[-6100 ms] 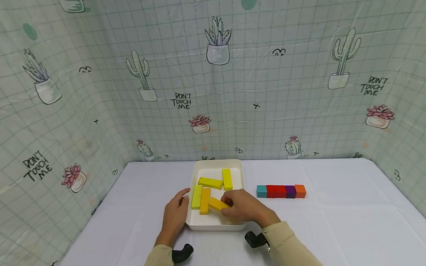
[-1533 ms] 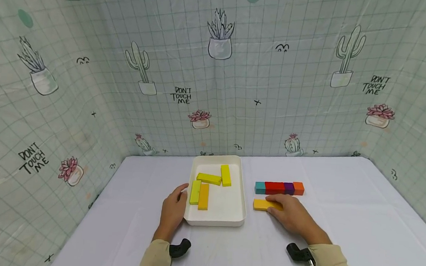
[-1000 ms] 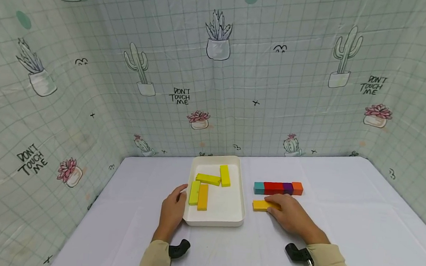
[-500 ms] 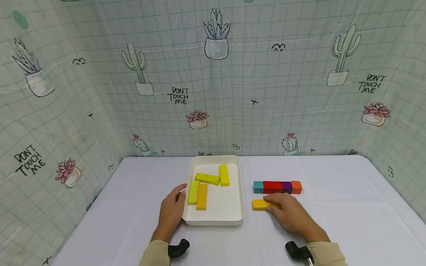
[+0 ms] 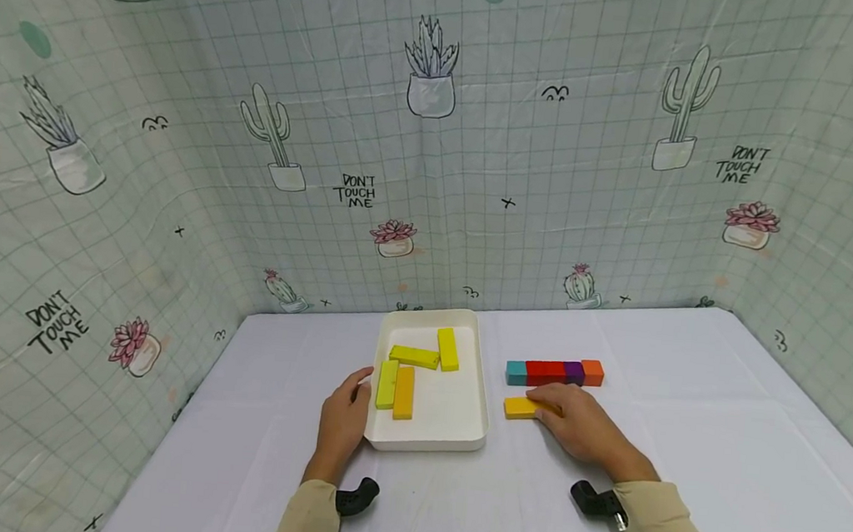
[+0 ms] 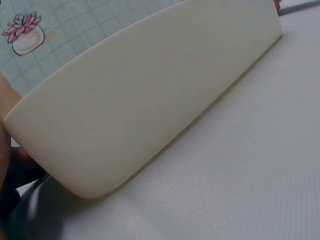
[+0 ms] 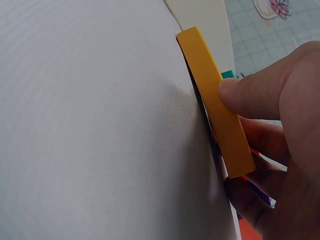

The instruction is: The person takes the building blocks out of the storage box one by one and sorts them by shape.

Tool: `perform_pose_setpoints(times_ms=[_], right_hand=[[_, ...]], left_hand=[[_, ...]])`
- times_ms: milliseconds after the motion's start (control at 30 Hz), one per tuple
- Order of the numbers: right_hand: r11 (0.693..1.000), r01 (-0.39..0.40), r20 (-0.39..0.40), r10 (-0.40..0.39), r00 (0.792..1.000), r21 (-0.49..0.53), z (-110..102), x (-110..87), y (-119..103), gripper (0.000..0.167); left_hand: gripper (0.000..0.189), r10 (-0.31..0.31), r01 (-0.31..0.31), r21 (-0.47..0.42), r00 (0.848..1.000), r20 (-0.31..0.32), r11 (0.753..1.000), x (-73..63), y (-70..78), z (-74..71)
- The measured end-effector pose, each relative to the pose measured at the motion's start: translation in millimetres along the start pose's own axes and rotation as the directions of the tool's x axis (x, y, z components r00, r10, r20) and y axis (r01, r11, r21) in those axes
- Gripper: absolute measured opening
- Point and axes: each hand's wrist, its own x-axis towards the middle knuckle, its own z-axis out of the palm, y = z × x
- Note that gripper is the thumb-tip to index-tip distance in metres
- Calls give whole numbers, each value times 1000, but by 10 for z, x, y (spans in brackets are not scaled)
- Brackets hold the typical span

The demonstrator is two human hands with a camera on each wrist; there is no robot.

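My right hand [image 5: 581,422] pinches an orange-yellow block [image 5: 518,408] between thumb and fingers, to the right of the tray. In the right wrist view the thumb lies across the long face of this block [image 7: 214,100], with other fingers behind it. The block lies lengthwise close in front of a row of coloured blocks [image 5: 547,373]: teal, red, purple and orange. My left hand [image 5: 343,418] rests along the left side of a white tray [image 5: 427,445]. The left wrist view shows mostly the outer wall of that tray [image 6: 150,85].
Inside the tray lie two yellow blocks [image 5: 415,357] at the back, a yellow-green block [image 5: 387,385] and another orange-yellow block [image 5: 404,394] at the left. A white cloth covers the table [image 5: 684,428]. A printed curtain [image 5: 435,158] stands behind and at both sides.
Six seconds ago my right hand held the orange-yellow block inside the tray. Since then it has carried the block right, to in front of the coloured row. My left hand has stayed at the tray.
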Motion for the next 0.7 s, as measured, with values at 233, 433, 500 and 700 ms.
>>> perform_pose_setpoints(times_ms=[233, 433, 500, 700], right_hand=[[999, -49, -15, 49, 999, 17, 14, 10, -23, 27], [992, -107, -37, 109, 993, 69, -2, 14, -18, 27], [988, -120, -50, 125, 991, 100, -10, 8, 6, 26], [968, -179, -100, 199, 975, 178, -48, -13, 91, 26]], left_hand=[[40, -20, 20, 0, 1000, 2, 1000, -5, -1, 0], [40, -17, 17, -6, 1000, -3, 1000, -9, 26, -16], [40, -16, 16, -5, 1000, -2, 1000, -14, 33, -19], [40, -20, 20, -9, 1000, 1, 1000, -22, 41, -17]])
